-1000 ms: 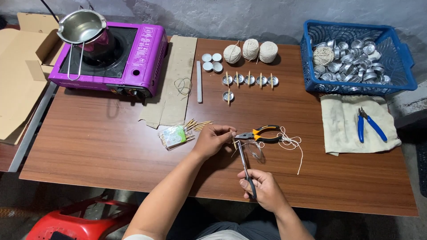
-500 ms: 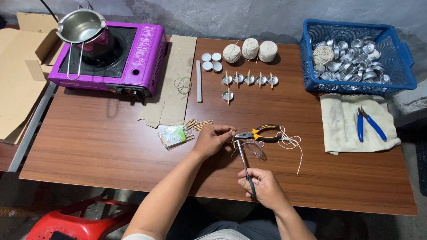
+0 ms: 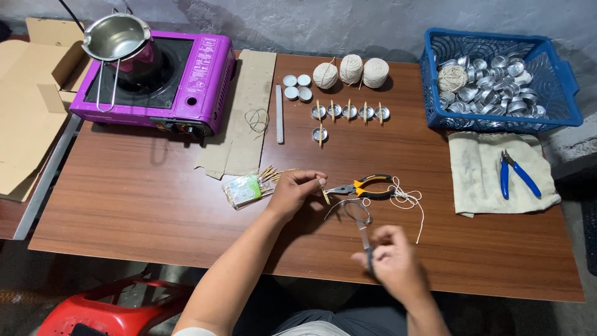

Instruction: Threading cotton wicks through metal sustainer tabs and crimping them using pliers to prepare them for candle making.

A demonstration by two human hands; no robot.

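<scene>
While bent over a brown wooden table (image 3: 155, 205), working with two bare hands.

Far up and left of the left hand (image 3: 293, 191): a purple stove (image 3: 186, 81) with a shiny metal pot (image 3: 117, 37) on top. Left of that, flat brown cardboard (image 3: 28, 118). Just above the left hand, one more strip of cardboard (image 3: 249, 112) with a rubber band (image 3: 255, 119) lying on it.

Far up and right of the right hand (image 3: 393, 260): a blue basket (image 3: 563, 93) full of small metal cups (image 3: 491, 93). Under the basket, a pale cloth (image 3: 479, 180) with blue cutters (image 3: 519, 174) lying on it.

Above both hands: three balls of string (image 3: 351, 70), four white candles (image 3: 296, 87), a grey stick (image 3: 279, 114), and a row of little cups with sticks across them (image 3: 349, 112).

Just left of the left hand: a small clear bag of wooden sticks (image 3: 245, 190).

Left hand closed, pinching a thin wooden stick (image 3: 324, 190) between the fingertips. Right hand closed around a thin metal tool (image 3: 365, 239), blurry, so hard to tell what kind. Between the two hands, a clear ring shape (image 3: 357, 211), too blurry to name.

Just right of the left hand and above the right hand: yellow and black pliers (image 3: 364, 186) on the table, with a loose white string (image 3: 410, 202) touching the handles.
</scene>
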